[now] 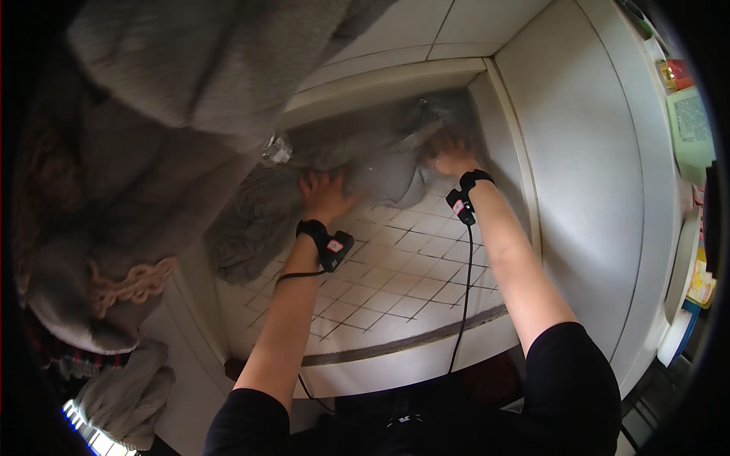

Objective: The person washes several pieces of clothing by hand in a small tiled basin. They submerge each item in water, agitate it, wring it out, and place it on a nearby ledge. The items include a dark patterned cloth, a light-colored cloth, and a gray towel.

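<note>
A wet grey ribbed knit garment (pixel 389 178) lies along the far side of a tiled wash basin (pixel 372 292), partly under cloudy water. More dark grey cloth (pixel 255 220) is bunched at the basin's left; I cannot tell if both are one piece. My left hand (pixel 327 196) presses down beside the cloth, its fingers spread and nothing gripped. Toward the far right corner, my right hand (pixel 450 156) reaches into the murky water over the cloth, fingers stretched out and dimmed by the water. Each wrist wears a black strap with a small cabled device.
Large grey knitwear (pixel 205 68) hangs at upper left, with pinkish braided trim (pixel 137 285) below. A shiny metal tap (pixel 276 150) pokes out beneath it. White tiled wall (pixel 574 152) rises on the right; a pale green bottle (pixel 690 133) and other packages line the ledge beyond.
</note>
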Motion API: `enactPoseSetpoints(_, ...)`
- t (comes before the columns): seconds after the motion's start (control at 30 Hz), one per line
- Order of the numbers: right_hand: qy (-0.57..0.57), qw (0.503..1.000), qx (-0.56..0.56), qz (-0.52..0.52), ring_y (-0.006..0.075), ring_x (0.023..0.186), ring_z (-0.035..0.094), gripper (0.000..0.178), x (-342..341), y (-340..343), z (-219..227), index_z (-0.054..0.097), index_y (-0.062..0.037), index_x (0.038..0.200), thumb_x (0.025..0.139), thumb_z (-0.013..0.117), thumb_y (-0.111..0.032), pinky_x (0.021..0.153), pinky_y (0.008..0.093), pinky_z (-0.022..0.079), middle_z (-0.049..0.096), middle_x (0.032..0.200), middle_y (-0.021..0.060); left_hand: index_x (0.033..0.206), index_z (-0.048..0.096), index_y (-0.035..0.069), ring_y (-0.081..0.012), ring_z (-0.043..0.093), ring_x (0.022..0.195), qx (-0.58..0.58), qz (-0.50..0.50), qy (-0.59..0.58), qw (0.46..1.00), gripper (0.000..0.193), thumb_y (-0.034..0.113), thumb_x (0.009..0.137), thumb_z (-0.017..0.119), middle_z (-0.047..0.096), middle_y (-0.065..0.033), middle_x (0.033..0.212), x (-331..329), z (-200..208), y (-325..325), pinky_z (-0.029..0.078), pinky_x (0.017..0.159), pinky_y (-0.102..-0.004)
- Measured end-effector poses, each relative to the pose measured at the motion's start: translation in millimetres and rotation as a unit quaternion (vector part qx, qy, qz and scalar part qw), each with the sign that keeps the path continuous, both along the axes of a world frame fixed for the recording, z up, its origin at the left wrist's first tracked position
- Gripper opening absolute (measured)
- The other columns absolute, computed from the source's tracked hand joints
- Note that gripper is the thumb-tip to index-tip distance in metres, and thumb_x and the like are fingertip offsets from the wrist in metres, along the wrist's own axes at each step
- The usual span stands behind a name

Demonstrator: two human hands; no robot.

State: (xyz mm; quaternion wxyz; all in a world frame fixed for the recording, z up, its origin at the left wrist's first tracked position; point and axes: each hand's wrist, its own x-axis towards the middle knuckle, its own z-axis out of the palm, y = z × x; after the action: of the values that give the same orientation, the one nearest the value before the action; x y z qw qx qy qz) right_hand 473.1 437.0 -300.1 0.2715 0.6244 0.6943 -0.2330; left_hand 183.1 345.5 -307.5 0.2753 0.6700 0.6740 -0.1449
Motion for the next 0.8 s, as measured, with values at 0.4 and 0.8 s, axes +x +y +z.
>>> enactPoseSetpoints(0.4, -0.014, 0.995, 0.093, -0.018, 0.0466, 0.131, 0.021, 0.056, -8.3, 2.5, -17.8, 0.036, -0.0203, 0.138, 0.085, 0.051, -0.031, 0.104, 0.0596, 0.024, 0.024, 0.148, 0.0104, 0.136, 0.041, 0.014, -0.0409, 0.022, 0.133, 0.096, 0.003, 0.023, 0.995, 0.083, 0.064, 0.072, 0.057, 0.034, -0.0192, 0.141, 15.9, -10.5, 19.8, 0.014, 0.105, -0.0614)
enactPoseSetpoints(0.8, 0.529, 0.749, 0.047, -0.397, 0.024, 0.095, 0.062, 0.037, -25.8, -42.6, 96.8, 0.065, -0.0006, 0.1, 0.081, 0.066, -0.032, 0.078, 0.0349, 0.049, 0.066, 0.1, 0.0125, 0.122, 0.049, -0.006, -0.0287, 0.061, 0.095, 0.068, 0.344, -0.368, 0.861, 0.065, 0.036, 0.076, 0.068, 0.062, -0.0151, 0.108, -28.8, 100.6, -54.8, 0.047, 0.083, -0.0384)
